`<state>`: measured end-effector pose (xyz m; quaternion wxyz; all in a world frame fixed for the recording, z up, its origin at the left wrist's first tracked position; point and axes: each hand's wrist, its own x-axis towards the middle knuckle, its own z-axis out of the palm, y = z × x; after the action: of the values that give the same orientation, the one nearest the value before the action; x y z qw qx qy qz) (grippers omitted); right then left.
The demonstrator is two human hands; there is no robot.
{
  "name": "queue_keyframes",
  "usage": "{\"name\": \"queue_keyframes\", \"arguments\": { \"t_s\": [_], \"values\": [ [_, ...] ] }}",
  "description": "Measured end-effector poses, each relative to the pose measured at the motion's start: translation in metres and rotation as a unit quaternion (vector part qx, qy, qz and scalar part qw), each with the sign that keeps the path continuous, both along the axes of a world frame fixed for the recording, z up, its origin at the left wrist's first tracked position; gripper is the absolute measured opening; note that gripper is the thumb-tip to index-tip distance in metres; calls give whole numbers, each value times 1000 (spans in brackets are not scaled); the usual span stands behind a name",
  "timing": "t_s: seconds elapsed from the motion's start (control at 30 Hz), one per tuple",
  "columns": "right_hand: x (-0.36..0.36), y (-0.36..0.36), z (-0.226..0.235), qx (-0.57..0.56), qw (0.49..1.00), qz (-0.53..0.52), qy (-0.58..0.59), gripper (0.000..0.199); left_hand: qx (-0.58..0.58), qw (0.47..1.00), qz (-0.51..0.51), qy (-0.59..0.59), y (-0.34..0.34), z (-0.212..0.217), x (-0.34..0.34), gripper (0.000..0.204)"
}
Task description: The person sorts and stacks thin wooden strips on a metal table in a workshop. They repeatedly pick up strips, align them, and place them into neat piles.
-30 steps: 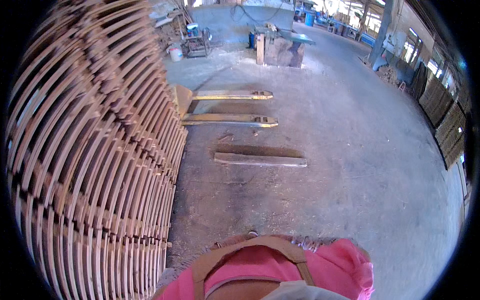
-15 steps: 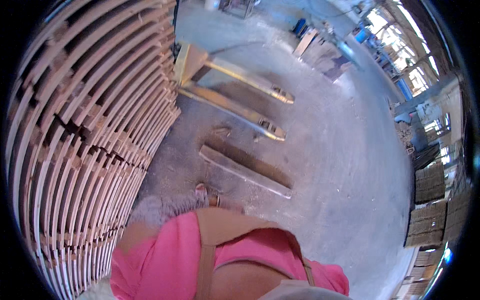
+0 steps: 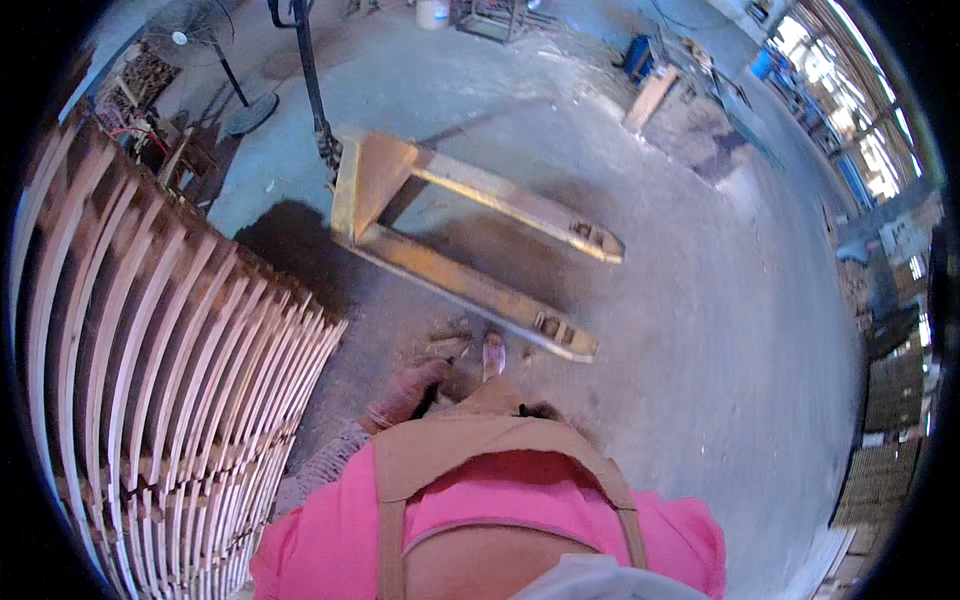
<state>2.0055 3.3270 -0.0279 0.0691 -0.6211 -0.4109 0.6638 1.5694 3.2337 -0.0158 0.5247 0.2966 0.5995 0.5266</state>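
Observation:
My left hand (image 3: 412, 388) hangs in front of me at the end of a patterned sleeve (image 3: 335, 458), close to the stacked wooden slats. It is blurred, and a dark patch shows beside it; whether it grips anything is unclear. No part of my right hand can be made out. Ahead stands a yellow pallet jack (image 3: 440, 270), its two forks pointing right and its dark upright handle (image 3: 308, 75) at the far left. One of my feet (image 3: 493, 355) is beside the nearer fork. A brown apron (image 3: 480, 435) covers my pink top.
Tall stacks of wooden slat frames (image 3: 170, 370) line the left side. A pedestal fan (image 3: 190, 40) stands beyond them. Farther off are a white bucket (image 3: 432, 14), a metal-framed cart (image 3: 490, 20) and a wooden board (image 3: 650, 98). Woven-looking stacks (image 3: 888, 480) line the right.
I have moved forward, so the pallet jack appears nearer and its handle and the fan now show. The loose wooden beam on the floor has dropped out of sight. My left hand has come forward.

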Motion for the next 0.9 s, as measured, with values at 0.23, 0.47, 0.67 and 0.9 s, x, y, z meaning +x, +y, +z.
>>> {"name": "queue_keyframes", "arguments": {
  "t_s": [0.23, 0.47, 0.67, 0.9],
  "values": [
    [-64, 264, 6, 9, 999, 48, 19, 19, -23, 963, 264, -47, 182, 30, -61, 39],
    [-117, 437, 20, 14, 999, 31, 32, 16, 25, 905, 398, -151, 289, 19, -174, 31],
    [-176, 563, 12, 24, 998, -44, 35, 14, -71, 923, 295, -238, 350, 6, -247, 31],
    [-329, 795, 112, 177, 967, -147, 114, 12, -242, 940, 204, -130, 548, -102, -394, 31]
  ]
}}
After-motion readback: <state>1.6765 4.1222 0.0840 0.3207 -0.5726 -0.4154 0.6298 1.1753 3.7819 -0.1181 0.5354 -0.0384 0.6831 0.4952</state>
